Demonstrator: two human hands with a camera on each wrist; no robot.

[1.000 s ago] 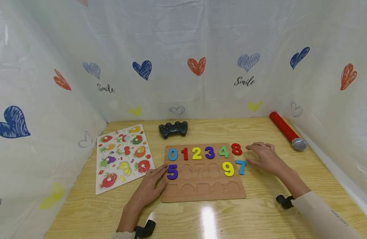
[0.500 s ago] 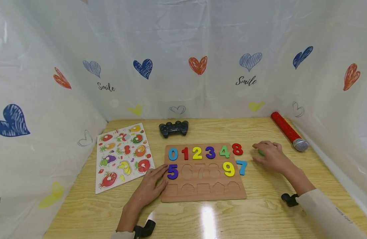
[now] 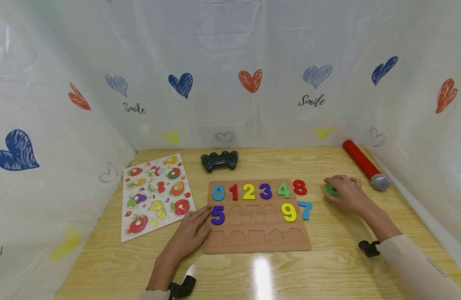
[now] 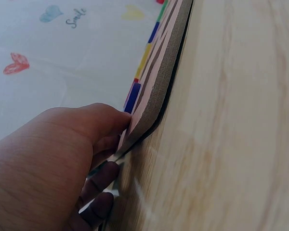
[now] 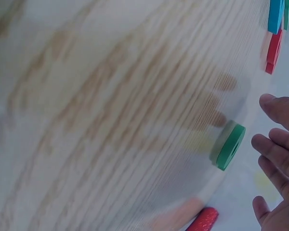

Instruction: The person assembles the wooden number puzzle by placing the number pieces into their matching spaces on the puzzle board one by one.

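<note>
My left hand (image 3: 188,237) rests at the left edge of a wooden number puzzle board (image 3: 258,246), its thumb and index finger touching that edge beside the purple 5 (image 3: 217,215). The left wrist view shows the thumb against the board's corner (image 4: 147,115). Right of the board, my right hand (image 3: 348,196) hovers with spread fingers over a green puzzle piece (image 5: 231,147) that has a hole in it. Fingers and piece stand apart in the right wrist view. The red 8 (image 3: 299,187) and blue 7 (image 3: 305,210) lie at the board's right edge, near the yellow 9 (image 3: 289,212).
A fruit puzzle board (image 3: 185,188) lies at the left. Behind the number board sits a black game controller (image 3: 219,161). A red microphone (image 3: 362,160) lies at the back right. White sheeting (image 3: 215,112) with printed hearts encloses the back and sides.
My right hand has moved right, away from the 8 and 7, and the green piece now shows beneath it. My left hand keeps its place at the board. The view has shifted slightly.
</note>
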